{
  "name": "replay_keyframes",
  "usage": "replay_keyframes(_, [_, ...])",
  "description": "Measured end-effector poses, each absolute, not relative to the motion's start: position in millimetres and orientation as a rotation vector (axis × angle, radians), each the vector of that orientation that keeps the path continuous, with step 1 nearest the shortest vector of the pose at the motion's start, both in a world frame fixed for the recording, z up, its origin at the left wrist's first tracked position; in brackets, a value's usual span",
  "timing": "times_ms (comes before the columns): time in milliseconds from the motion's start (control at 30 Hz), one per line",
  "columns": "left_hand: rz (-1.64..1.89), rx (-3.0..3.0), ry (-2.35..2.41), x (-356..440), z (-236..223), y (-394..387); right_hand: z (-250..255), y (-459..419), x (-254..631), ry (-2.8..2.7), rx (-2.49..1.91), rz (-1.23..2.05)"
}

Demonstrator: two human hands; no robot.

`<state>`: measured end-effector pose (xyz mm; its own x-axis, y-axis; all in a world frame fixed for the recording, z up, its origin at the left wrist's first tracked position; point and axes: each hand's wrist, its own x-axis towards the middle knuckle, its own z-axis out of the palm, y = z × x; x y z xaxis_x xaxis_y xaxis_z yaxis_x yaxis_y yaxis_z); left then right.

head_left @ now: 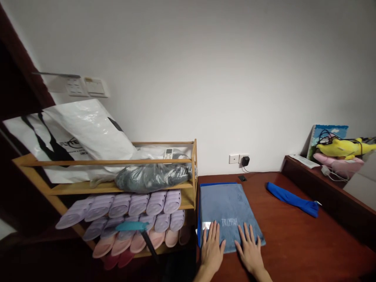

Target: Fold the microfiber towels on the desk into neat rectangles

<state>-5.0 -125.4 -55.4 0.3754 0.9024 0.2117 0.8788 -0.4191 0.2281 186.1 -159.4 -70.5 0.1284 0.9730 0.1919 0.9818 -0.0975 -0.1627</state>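
A grey-blue, folder-like sheet [222, 201] with pale lettering lies flat on the reddish-brown wooden table [293, 239]. Along its left and top sides a bright blue edge [199, 219] of something beneath shows. My left hand [212, 246] rests palm down on its near left part, fingers spread, close to a small shiny patch. On the near right part my right hand [249, 248] lies flat, fingers apart. Neither hand grips anything. To the right, apart from both hands, is a long rolled blue cloth-like bundle [292, 199].
Left of the table stands a wooden rack [123, 161] with several slippers [138, 203], a white bag [85, 133] and a remote [168, 154]. A plugged-in black adapter [245, 161] is on the wall. At right, a raised ledge [323, 184] bears a yellow plush toy [342, 148].
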Motion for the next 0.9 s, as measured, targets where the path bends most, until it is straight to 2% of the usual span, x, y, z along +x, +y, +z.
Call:
replay_keyframes(300, [0.412,2.528,1.71,2,-46,-44,-58,-78,191,-1.937,-2.208,0.09])
replay_keyframes(567, [0.432,2.555,1.8,2,-55,-25,-65,-57,200,-1.966,-2.084,0.03])
replay_keyframes(700, [0.44,2.596,1.798,0,-53,-26,-73,-67,245,-1.916,-2.069,0.085])
replay_keyframes(900, [0.388,2.599,1.815,0,-57,-19,-94,-90,375,-1.593,-2.203,0.23])
